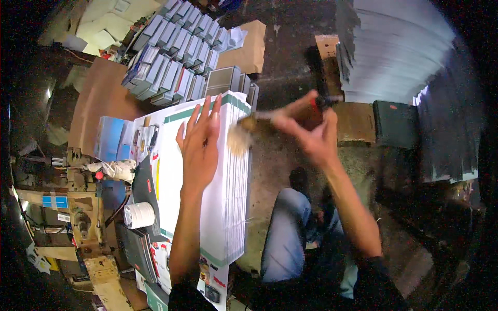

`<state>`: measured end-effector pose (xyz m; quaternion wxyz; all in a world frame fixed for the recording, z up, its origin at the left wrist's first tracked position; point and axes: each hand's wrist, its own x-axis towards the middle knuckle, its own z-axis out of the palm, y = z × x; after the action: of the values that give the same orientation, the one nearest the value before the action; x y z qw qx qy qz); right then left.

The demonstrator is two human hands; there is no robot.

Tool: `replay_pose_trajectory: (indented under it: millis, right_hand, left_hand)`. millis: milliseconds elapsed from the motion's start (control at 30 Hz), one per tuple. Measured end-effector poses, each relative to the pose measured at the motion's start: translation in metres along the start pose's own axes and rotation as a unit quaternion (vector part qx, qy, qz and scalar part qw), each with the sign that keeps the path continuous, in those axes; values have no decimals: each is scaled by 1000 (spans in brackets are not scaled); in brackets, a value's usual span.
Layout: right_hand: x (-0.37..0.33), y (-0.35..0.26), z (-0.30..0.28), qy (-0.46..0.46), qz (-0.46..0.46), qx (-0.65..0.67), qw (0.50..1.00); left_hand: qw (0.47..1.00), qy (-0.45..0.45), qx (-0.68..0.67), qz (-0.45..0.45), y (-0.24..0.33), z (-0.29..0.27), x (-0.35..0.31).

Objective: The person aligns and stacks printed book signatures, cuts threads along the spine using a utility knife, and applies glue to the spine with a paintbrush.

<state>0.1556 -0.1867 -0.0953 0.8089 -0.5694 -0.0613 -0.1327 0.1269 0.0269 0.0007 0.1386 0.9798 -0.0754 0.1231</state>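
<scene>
My left hand (199, 147) lies with fingers stretched out on top of a stack of white, green-edged book blocks (236, 207). In my right hand (314, 137) is a brush (240, 139) with pale bristles, held by its thin handle. Its bristles are at the right side of the stack, near the far end, and blurred by motion. A red and black piece (320, 102) shows at the fingers of the same hand; whether it belongs to the brush I cannot tell. The right hand is off the stack, to its right.
A white thread spool (139, 215) stands left of the stack, by dark folders (139, 249). Rows of grey bound books (181, 46) stand at the far left. A tall pile of white sheets (394, 46) rises at the far right. Wooden machinery (82, 220) is on the left.
</scene>
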Motion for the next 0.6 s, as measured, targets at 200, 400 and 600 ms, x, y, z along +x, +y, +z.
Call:
replay_pose_trajectory:
  millis: [200,400,600]
  right_hand:
    - [34,-22,-17,-38,31,80,996]
    - [51,0,3,9,-32,24,999]
    - [36,-43,-38,38,-74,23,996]
  left_hand:
    - [999,-5,26,-17,3,-9,-3]
    - [1000,-2,19,-2,7,-3,-1]
    - [1000,10,13,-4,4,-4,-7]
